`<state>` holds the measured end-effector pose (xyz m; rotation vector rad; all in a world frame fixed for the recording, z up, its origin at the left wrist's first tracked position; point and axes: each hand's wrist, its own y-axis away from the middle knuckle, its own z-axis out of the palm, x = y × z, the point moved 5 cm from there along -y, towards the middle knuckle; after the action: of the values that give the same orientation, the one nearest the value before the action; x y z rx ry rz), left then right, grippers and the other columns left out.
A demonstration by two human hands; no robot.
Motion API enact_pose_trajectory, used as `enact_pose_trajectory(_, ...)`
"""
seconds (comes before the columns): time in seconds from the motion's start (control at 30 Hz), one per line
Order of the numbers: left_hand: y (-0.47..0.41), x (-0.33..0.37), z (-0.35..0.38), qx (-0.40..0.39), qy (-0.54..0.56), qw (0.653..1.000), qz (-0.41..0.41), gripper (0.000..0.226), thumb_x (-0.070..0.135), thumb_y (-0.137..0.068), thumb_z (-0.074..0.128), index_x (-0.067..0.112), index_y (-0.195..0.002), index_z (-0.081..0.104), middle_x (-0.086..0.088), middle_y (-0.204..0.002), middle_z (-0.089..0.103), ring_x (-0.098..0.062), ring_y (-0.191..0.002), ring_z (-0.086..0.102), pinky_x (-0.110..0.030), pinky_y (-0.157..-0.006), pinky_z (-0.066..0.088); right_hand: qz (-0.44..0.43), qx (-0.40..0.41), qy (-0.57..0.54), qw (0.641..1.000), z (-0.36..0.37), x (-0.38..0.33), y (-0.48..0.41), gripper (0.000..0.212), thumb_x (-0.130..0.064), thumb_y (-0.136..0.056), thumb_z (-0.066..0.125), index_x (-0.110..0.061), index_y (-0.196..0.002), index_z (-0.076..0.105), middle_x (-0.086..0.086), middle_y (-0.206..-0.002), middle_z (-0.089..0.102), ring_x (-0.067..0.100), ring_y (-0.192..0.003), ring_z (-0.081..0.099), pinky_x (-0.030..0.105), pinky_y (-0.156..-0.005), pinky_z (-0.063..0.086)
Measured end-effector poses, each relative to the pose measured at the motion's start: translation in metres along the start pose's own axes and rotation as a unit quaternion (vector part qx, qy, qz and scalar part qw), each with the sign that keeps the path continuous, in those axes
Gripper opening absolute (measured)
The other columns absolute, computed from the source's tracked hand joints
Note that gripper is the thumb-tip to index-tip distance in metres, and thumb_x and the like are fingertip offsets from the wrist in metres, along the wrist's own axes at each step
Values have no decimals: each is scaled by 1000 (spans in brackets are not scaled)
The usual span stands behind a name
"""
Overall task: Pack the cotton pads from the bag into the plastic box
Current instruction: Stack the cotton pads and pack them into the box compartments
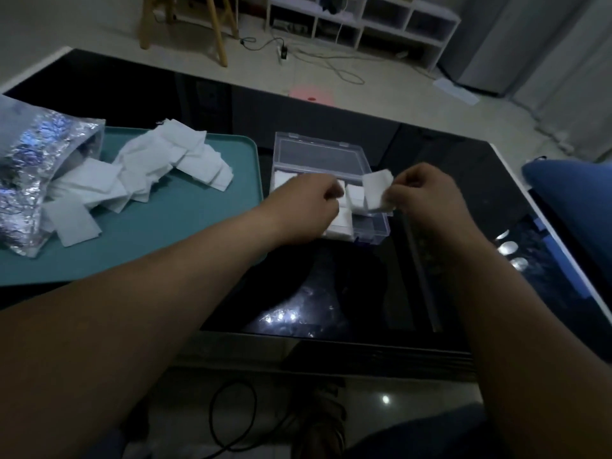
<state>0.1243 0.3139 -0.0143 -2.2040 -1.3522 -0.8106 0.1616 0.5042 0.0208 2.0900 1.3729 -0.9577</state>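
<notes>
pinches one cotton pad [377,188] in the right grip [427,197] over the plastic box [372,231] to stack it; curls the left grip [308,207] over packed pads [356,197], cannot tell holding what.

- Both bare forearms are stretched forward and angled toward each other.
- The left hand [308,207] is held knuckles-up with its fingers curled under; whether anything is gripped cannot be told.
- A cotton pad [377,190] is pinched in the curled fingers of the right hand [427,193].
</notes>
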Motion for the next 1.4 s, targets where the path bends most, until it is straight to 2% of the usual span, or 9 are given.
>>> enact_pose_trajectory(0.1, 5, 5, 23, -68, -115, 990, 42, 29, 32, -99, 50, 22, -122, 67, -3, -126, 67, -24, -114, 60, -35, -93, 47, -13, -4, 53, 999, 11, 8, -2, 11, -11, -84, 70, -16, -93, 68, 2, -91, 70, 17, -78, 66, 34, -66, 56)
enact_pose_trajectory(0.23, 6, 7, 30, -62, -188, 978, 63, 28, 38, -99, 47, 21, -112, 66, -3, -116, 64, -28, -108, 57, -45, -91, 47, -21, 1, 121, 992, 18, 17, -3, 7, -20, -80, 68, -21, -86, 65, -4, -84, 69, 18, -77, 67, 42, -74, 60)
enact_pose_trajectory(0.43, 3, 5, 41, -51, -199, 975, 80, 46, 47, -99, 49, 27, -141, 46, -4, -134, 54, -28, -123, 50, -47, -100, 41, -32, -6, 190, 981, 22, 22, -2, 7, -27, -82, 68, -26, -86, 62, -9, -85, 65, 17, -82, 65, 42, -78, 58)
enact_pose_trajectory(0.57, 0, 3, 48, -45, -220, 971, 84, 49, 55, -99, 45, 36, -144, 44, -5, -130, 50, -29, -122, 47, -46, -97, 38, -65, -7, 253, 965, 27, 19, -2, 5, -30, -87, 64, -26, -90, 62, -8, -88, 63, 20, -83, 63, 38, -74, 54)
enact_pose_trajectory(0.7, 0, 3, 52, -40, -238, 966, 87, 48, 59, -98, 43, 39, -141, 47, -5, -127, 48, -30, -120, 46, -46, -96, 37, -124, 6, 347, 930, 33, 17, -1, 12, -30, -89, 61, -21, -98, 65, 2, -99, 65, 27, -94, 61, 41, -76, 53)
enact_pose_trajectory(0.9, -1, 6, 54, -39, -249, 963, 93, 51, 59, -97, 44, 41, -144, 46, -7, -125, 46, -30, -119, 45, -47, -97, 38, -118, -25, 359, 926, 34, 20, -4, 21, -29, -90, 60, -29, -103, 77, 5, -112, 65, 30, -103, 61, 44, -87, 55)
enact_pose_trajectory(1.07, 2, 17, 48, -2, -242, 962, 130, 45, 55, -96, 46, 37, -136, 54, -4, -123, 49, -28, -118, 46, -45, -93, 38, -93, 8, 366, 926, 30, 16, -5, 21, -30, -89, 58, -20, -96, 75, 6, -99, 68, 28, -89, 65, 45, -79, 59)
enact_pose_trajectory(1.23, 2, 9, 51, -18, -241, 964, 106, 42, 52, -95, 47, 35, -133, 57, -4, -125, 50, -29, -120, 46, -47, -96, 36, -53, -48, 378, 923, 34, 23, -5, 21, -25, -91, 54, -17, -90, 73, 4, -85, 67, 26, -78, 66, 43, -75, 60)
enact_pose_trajectory(1.4, 3, 10, 48, -4, -233, 966, 113, 42, 49, -95, 47, 36, -134, 55, -3, -126, 52, -28, -120, 47, -47, -97, 37, -72, -44, 370, 925, 35, 20, -5, 24, -28, -94, 52, -20, -86, 74, 2, -86, 69, 22, -76, 65, 42, -75, 60)
